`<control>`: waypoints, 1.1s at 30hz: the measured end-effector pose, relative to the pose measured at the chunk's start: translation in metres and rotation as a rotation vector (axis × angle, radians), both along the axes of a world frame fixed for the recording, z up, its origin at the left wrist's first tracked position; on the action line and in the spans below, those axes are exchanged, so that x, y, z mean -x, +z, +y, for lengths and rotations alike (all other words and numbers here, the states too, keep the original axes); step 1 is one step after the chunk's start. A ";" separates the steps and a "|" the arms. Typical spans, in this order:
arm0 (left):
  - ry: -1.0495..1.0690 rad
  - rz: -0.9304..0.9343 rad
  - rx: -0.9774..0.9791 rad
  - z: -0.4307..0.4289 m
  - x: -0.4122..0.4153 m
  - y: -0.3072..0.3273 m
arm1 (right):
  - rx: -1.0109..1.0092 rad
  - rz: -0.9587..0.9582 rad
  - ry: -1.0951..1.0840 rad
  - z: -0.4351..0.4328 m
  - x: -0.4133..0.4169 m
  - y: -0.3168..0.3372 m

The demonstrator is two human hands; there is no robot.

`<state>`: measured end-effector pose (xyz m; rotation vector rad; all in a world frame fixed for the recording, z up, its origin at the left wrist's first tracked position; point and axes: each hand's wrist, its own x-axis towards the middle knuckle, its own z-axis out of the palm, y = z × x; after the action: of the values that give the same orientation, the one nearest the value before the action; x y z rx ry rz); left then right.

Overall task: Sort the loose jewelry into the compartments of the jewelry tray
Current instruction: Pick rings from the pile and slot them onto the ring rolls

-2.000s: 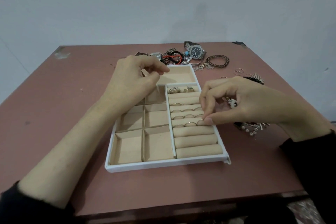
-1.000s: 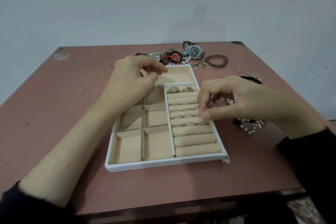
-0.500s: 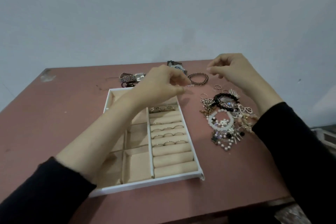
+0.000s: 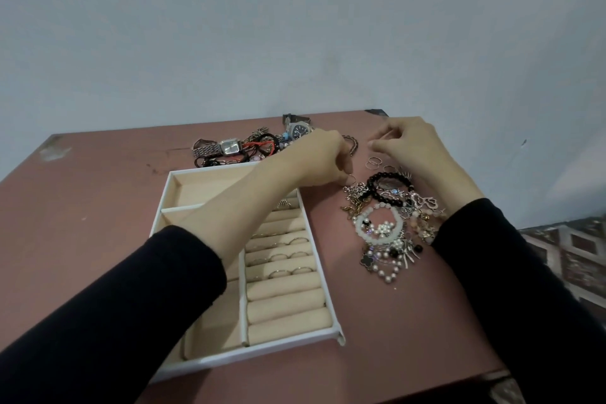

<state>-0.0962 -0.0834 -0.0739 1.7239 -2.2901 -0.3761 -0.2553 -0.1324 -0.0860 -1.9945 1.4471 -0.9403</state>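
Observation:
The white jewelry tray (image 4: 288,346) with beige lining sits on the reddish table, and my left forearm crosses over it. Several thin rings (image 4: 278,272) stand in its right-hand roll rows. My left hand (image 4: 323,157) reaches past the tray's far right corner and pinches a thin ring (image 4: 351,178) at the table surface. My right hand (image 4: 406,144) hovers behind the loose jewelry pile (image 4: 387,226), thumb and forefinger tips together. Whether anything lies between them is too small to see. Two or three loose thin rings (image 4: 374,162) lie just below that hand.
Behind the tray lie a square silver watch (image 4: 229,146), a round dark-faced watch (image 4: 300,129) and tangled cords. A black bead bracelet (image 4: 390,177) tops the pile. The table's right edge (image 4: 492,321) drops to a patterned floor.
My right hand left the tray's ring rows and went to the far right of the table. My left hand moved off the tray's top and took a ring. The view turned right.

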 end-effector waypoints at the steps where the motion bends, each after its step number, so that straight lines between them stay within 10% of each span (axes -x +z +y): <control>1: 0.004 0.006 -0.004 -0.001 0.000 0.001 | -0.004 -0.002 -0.005 0.000 0.000 -0.001; 33: 0.093 0.183 -0.022 0.004 0.005 -0.003 | -0.172 0.135 -0.026 0.003 0.002 0.000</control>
<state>-0.1013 -0.0791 -0.0773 1.7224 -2.0778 -0.5190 -0.2574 -0.1291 -0.0862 -1.9479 1.5735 -0.6775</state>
